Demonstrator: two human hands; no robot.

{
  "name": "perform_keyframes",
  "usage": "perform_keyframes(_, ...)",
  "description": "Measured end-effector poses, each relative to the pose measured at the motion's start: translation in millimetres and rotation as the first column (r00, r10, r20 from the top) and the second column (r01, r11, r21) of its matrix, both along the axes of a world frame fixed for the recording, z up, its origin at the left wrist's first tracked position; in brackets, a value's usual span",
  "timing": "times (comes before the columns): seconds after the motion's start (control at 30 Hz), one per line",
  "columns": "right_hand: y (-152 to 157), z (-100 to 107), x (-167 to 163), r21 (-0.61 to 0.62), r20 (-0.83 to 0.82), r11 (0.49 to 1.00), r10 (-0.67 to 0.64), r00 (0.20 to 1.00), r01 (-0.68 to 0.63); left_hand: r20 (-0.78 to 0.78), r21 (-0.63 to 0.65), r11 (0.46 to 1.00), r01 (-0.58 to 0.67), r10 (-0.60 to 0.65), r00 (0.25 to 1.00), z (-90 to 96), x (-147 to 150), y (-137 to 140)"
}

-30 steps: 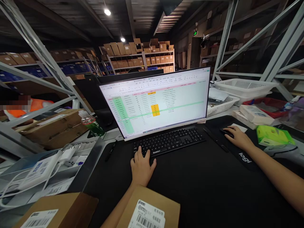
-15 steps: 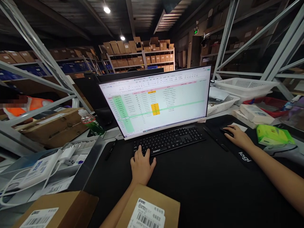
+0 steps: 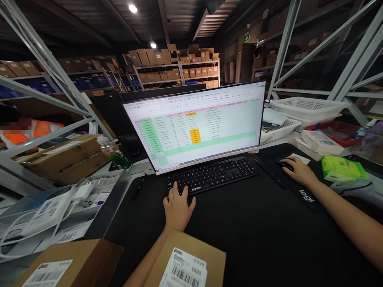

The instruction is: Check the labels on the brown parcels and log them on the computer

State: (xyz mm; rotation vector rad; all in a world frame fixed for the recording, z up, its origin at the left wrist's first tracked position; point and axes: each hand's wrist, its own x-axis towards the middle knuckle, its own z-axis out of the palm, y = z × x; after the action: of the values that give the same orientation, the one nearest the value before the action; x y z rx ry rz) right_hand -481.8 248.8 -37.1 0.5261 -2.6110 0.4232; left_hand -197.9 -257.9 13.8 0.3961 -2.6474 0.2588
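Observation:
My left hand (image 3: 178, 209) rests with spread fingers on the lower left keys of a black keyboard (image 3: 215, 175). My right hand (image 3: 297, 170) is curved over a dark computer mouse (image 3: 284, 165) on a mouse pad (image 3: 306, 195) with a logo. Behind the keyboard stands a monitor (image 3: 223, 125) with a spreadsheet that has a green band across it and several orange cells. A labelled cardboard box (image 3: 206, 253) in front hides part of my left forearm.
A second cardboard box (image 3: 98, 255) lies at the lower left, beside a grey tray (image 3: 115, 199) of chargers and cables. Further back is a green bottle (image 3: 116, 153). White baskets (image 3: 305, 105), a green packet (image 3: 344, 168) and a grey handheld device (image 3: 356, 188) are on the right. Metal frames flank the desk.
The green highlighted band on the spreadsheet has moved down and become thicker. Both hands stay in place; the view has shifted slightly.

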Motion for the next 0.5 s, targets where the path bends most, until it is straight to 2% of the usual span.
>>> perform_keyframes(0.5,0.4,-3.2,-3.6,-0.022,0.019,0.999,-0.024,1.000,0.024,-0.022,-0.022,1.000,0.011,-0.011,1.000,-2.3,-0.6,-0.7)
